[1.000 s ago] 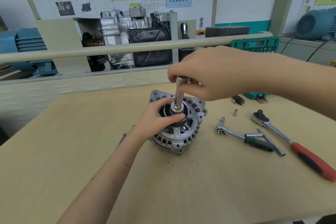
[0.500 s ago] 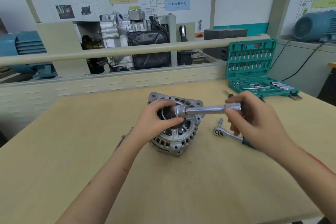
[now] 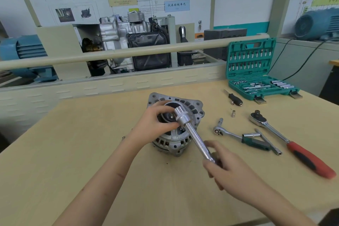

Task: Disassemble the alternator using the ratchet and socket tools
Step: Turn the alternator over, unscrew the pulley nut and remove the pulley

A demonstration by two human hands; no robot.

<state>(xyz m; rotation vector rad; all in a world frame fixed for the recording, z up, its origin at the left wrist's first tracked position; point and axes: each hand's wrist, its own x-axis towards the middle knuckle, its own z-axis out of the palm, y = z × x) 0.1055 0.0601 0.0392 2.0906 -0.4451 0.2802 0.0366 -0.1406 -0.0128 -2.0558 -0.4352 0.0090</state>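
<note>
Left hand (image 3: 156,121) curls around the alternator (image 3: 176,130) pulley, thumb at the socket (image 3: 180,114). Right hand (image 3: 225,169) grips the extension bar (image 3: 197,138) end. Right of the fingers: two ratchets (image 3: 236,136) (image 3: 286,140), one loose small socket (image 3: 233,114), one open case (image 3: 256,71). Bare table (image 3: 82,152) left.

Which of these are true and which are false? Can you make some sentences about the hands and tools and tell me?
1. The left hand rests on top of the alternator. True.
2. The right hand holds the red-handled ratchet. False: that ratchet lies on the table; the hand grips the silver socket tool.
3. The green socket case is open. True.
4. The green-handled ratchet sits on the alternator. False: it lies on the table, to its right.
5. A small loose socket stands on the table. True.
</note>
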